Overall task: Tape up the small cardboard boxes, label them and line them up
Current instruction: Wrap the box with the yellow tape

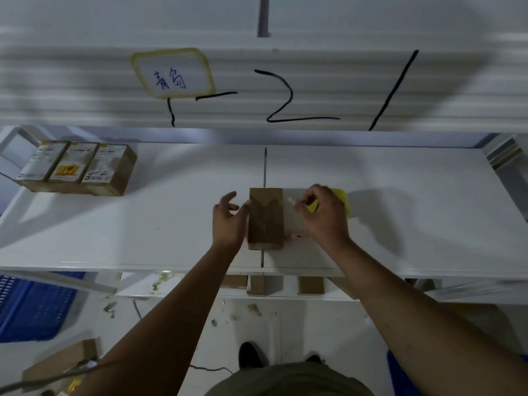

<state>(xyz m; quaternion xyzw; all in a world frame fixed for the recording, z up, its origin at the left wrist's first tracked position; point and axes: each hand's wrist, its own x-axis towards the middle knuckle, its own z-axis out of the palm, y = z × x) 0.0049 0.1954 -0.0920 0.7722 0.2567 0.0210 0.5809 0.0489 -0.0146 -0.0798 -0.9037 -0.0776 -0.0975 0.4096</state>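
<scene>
Head cam, left hand point(228, 221) grip open beside box point(265, 218), right hand point(323, 215) pinching tape point(341, 200), wall "21".

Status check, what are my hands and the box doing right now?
Left hand open, against box side. Right hand pinching clear tape, yellow roll behind it. Three labelled boxes lined up far left. Nothing in the way.
</scene>
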